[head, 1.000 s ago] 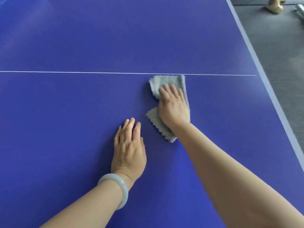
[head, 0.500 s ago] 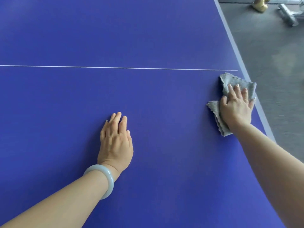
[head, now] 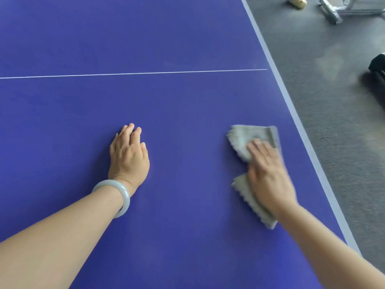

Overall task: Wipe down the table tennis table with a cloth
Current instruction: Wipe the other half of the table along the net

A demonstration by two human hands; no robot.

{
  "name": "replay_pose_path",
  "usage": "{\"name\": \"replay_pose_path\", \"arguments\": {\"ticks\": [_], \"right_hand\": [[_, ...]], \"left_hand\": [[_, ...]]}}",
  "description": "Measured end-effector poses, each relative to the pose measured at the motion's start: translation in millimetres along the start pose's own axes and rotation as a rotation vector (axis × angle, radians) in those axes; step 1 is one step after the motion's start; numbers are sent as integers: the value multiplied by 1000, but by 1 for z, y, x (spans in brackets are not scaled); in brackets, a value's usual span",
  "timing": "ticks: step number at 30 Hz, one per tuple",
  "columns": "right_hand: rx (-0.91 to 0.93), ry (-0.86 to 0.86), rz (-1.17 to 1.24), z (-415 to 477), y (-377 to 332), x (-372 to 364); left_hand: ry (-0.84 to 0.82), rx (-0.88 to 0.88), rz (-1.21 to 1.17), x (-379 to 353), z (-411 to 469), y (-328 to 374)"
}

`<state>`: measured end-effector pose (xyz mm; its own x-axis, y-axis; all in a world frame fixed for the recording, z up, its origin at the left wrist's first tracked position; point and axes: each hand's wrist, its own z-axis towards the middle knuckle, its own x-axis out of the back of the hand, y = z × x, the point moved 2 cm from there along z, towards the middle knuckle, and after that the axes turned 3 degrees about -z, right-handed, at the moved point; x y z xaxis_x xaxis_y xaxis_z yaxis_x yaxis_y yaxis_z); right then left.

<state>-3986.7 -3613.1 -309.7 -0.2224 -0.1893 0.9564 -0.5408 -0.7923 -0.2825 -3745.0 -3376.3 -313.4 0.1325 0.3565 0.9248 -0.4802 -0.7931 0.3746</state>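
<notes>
Head view showed the right fingers point(head: 258, 146) lying straight and close together on top of the grey cloth point(head: 248, 138), pressing it flat rather than gripping it, though motion blur hid their exact spread. The right hand point(head: 268, 176) covered the middle of the folded cloth, whose scalloped edges stuck out ahead of the fingertips and back beside the wrist. A second earlier this hand and cloth had been against the white centre line point(head: 133, 74) near mid-table; half a second earlier they had swept out to the pale side border point(head: 291, 113), just below the line. By now they had come back toward the person, well apart from the line and a little inside the border, so the stroke had turned from a sideways pass into a return pull. The left fingers point(head: 131, 132) lay straight and nearly together, the left hand point(head: 129, 157) resting palm-down on the blue table point(head: 166, 38) as a brace, much as it had throughout, with a pale bangle point(head: 123, 195) on its wrist. Judging from this, the strip along the line was covered and the wiping was working toward the near edge; the half beyond the line looked not yet reached. Grey floor point(head: 333, 101) lay past the border.
</notes>
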Motion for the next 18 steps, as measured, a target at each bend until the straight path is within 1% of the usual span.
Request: {"name": "replay_pose_path", "arguments": {"ticks": [2,3,4,5,6,8,9,10,12,13,14,15,16,18], "right_hand": [[-371,49,-45,-5,24,10],[-490,61,-44,-11,16,7],[-559,66,-33,-19,-2,0],[-563,70,-17,-31,-28,-8],[-484,75,-2,-45,-59,-18],[-163,62,18,-82,-125,-38],[14,2,19,-101,-153,-45],[170,-56,26,-118,-169,-46],[363,-124,71,-135,-167,-40],[386,-123,88,-138,-155,-32],[359,-113,93,-140,-138,-24],[286,-84,85,-142,-117,-16],[167,-49,76,-144,-93,-9],[-181,18,75,-154,-41,8]], "left_hand": [[14,-13,-76,2,-1,-2],[26,-16,-131,3,-2,-4],[38,-15,-187,5,-3,-5],[44,-11,-233,6,-4,-6],[40,-7,-261,7,-4,-7],[6,-11,-268,8,-7,-5],[-21,-17,-259,9,-12,-3],[-50,-39,-236,10,-21,-1],[-114,-142,-166,13,-56,-2],[-150,-206,-149,15,-79,-5],[-187,-259,-142,19,-103,-11],[-216,-295,-136,25,-126,-21],[-236,-318,-124,31,-147,-33],[-257,-340,-69,44,-187,-61]]}}
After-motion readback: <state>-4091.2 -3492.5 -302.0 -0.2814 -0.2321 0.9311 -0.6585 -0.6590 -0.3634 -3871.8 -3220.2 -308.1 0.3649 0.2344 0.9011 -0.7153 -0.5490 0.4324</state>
